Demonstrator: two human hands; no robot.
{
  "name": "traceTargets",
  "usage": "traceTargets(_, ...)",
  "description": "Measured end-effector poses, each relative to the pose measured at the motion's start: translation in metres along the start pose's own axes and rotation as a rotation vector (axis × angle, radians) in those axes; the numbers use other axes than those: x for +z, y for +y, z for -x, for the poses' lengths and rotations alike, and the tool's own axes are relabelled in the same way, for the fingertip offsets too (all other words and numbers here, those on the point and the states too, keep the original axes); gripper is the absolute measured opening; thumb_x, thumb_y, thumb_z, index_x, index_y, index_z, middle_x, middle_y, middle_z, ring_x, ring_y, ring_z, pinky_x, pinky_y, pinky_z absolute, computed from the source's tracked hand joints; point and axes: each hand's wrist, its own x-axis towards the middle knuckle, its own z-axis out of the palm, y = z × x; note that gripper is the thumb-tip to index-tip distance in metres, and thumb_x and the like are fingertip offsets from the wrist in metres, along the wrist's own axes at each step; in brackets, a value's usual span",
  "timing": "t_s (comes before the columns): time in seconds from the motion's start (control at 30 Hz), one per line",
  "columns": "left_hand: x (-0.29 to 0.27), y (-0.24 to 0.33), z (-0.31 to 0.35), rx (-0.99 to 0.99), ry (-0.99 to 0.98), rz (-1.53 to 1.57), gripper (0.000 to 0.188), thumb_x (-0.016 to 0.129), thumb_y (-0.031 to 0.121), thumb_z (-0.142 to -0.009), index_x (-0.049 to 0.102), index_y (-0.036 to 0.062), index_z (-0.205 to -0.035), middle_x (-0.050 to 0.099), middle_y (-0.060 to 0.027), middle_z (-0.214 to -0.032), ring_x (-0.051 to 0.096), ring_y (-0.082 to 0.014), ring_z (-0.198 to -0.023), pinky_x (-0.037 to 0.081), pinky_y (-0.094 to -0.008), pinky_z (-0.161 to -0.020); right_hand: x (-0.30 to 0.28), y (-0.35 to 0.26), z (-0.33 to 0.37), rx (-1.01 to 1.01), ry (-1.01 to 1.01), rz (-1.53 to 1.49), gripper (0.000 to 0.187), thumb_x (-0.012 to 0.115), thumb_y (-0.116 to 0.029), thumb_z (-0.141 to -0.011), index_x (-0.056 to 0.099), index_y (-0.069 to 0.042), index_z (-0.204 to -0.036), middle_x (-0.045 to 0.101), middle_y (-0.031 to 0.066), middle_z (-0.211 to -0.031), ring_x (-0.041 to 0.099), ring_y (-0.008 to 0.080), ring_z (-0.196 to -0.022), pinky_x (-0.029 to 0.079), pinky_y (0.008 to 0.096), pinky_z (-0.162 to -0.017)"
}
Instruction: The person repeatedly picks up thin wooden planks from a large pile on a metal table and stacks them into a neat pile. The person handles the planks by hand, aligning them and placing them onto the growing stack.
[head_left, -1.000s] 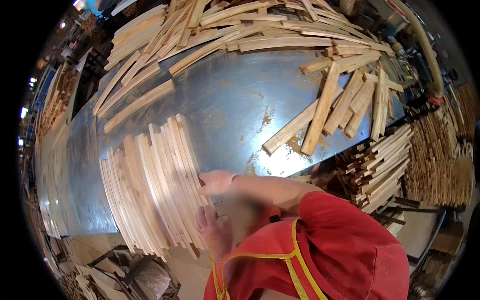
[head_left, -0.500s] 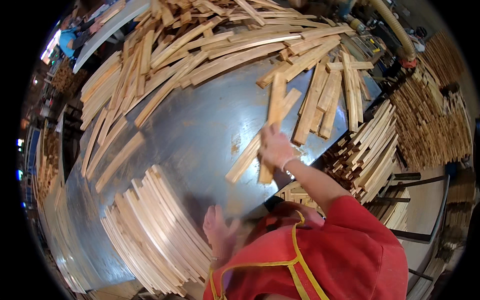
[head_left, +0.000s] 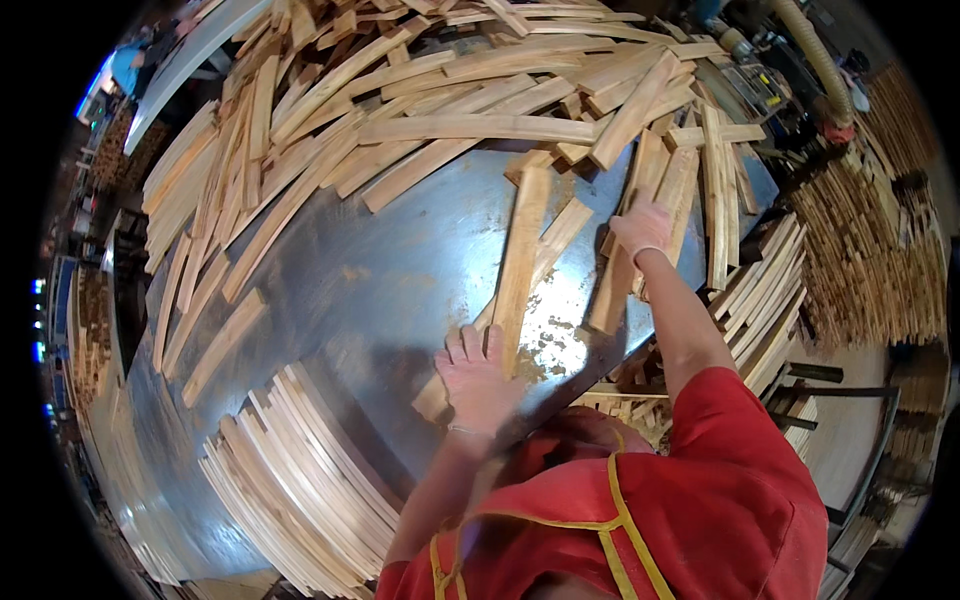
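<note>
Two wooden strips lie crossed in front of me on the metal table: an upper strip (head_left: 522,262) and a lower strip (head_left: 565,232) beneath it. My left hand (head_left: 476,385) lies palm down over their near ends, its fingers stretched out and spread. Farther right, my right hand (head_left: 643,228) is closed over a wooden strip (head_left: 612,298) in a small group of strips; its fingertips are partly hidden. Close by, more strips (head_left: 679,195) overlap, and one short strip (head_left: 715,134) lies across others.
A neat row of pale strips (head_left: 300,480) lies at the near left of the metal table (head_left: 350,285). A loose heap of strips (head_left: 430,85) covers the far side. Stacked wood (head_left: 860,240) and a metal frame (head_left: 850,393) stand right; a ribbed hose (head_left: 815,60) hangs beyond.
My right hand has moved from the crossed strips to the group on the right. My left hand has come forward from the table edge onto the crossed strips, which now lie at a narrower angle.
</note>
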Motion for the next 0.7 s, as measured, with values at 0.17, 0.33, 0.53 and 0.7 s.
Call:
traceTargets(0.17,0.012,-0.074,0.029,-0.253,-0.174,0.162,0.097,0.083,0.048,-0.081,0.044,0.0093,-0.161,0.065,-0.0164,-0.129,0.065,-0.0364,-0.118,0.051,-0.0472,-0.102,-0.002,0.031,0.037,-0.001,0.002,-0.154,0.073,0.074,-0.02,-0.083,0.052,-0.004,-0.151,0.071,0.0313,-0.126,0.07,0.0478,-0.117,0.056,0.0512,-0.1)
traceTargets(0.33,-0.001,-0.084,0.141,-0.555,-0.319,1.268,0.077,0.074,0.022,-0.091,0.046,0.0031,-0.16,0.069,-0.0098,-0.117,0.068,-0.0237,-0.099,0.055,-0.0355,-0.085,0.01,0.034,0.141,-0.057,-0.371,-0.625,0.081,0.072,-0.01,-0.085,0.042,-0.002,-0.16,0.072,0.0282,-0.123,0.072,0.0402,-0.112,0.058,0.0435,-0.097)
traceTargets(0.53,-0.01,-0.066,0.25,-0.797,-0.086,1.849,0.056,0.067,0.012,-0.093,0.058,-0.0016,-0.147,0.069,-0.0059,-0.111,0.064,-0.0136,-0.095,0.053,-0.0272,-0.078,0.069,-0.005,0.338,-0.299,-0.762,-0.706,0.099,0.076,-0.015,-0.086,0.027,-0.002,-0.171,0.069,0.0288,-0.133,0.071,0.0336,-0.116,0.056,0.0411,-0.101)
traceTargets(0.7,0.01,-0.081,0.314,-0.548,0.11,0.49,0.068,0.077,0.025,-0.087,0.058,0.0014,-0.149,0.066,-0.0167,-0.133,0.062,-0.031,-0.128,0.051,-0.0416,-0.103,0.102,-0.081,0.436,-0.627,-0.937,-0.538,0.078,0.07,-0.019,-0.087,0.042,-0.008,-0.159,0.065,0.0311,-0.139,0.064,0.0472,-0.127,0.05,0.0466,-0.11)
